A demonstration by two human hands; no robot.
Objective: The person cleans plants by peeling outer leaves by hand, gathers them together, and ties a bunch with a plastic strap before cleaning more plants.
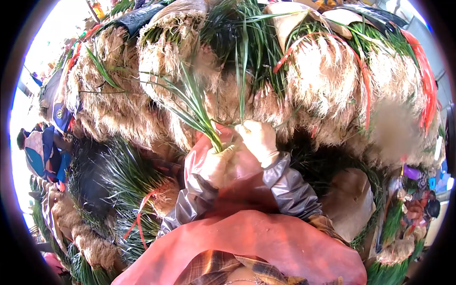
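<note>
My left hand (217, 166), in a pale glove, is closed around a small bunch of green leafy stalks (202, 114). The long narrow leaves fan up and to the left from the fist. My right hand (258, 140), gloved too, is just right of it with thumb and fingers pinched together. A long green leaf (243, 71) runs down to those fingertips and seems held there. Both hands are above the red apron (247, 190) on my lap, slightly apart. The lower ends of the bunch are hidden by my left hand.
Big bundles with bushy pale roots (323, 80) are stacked in front, some bound with red ribbon (422, 80). A tied green bundle (130, 175) lies at my left. Brown sheet material (351, 204) is at my right. Another person (45, 152) is at far left.
</note>
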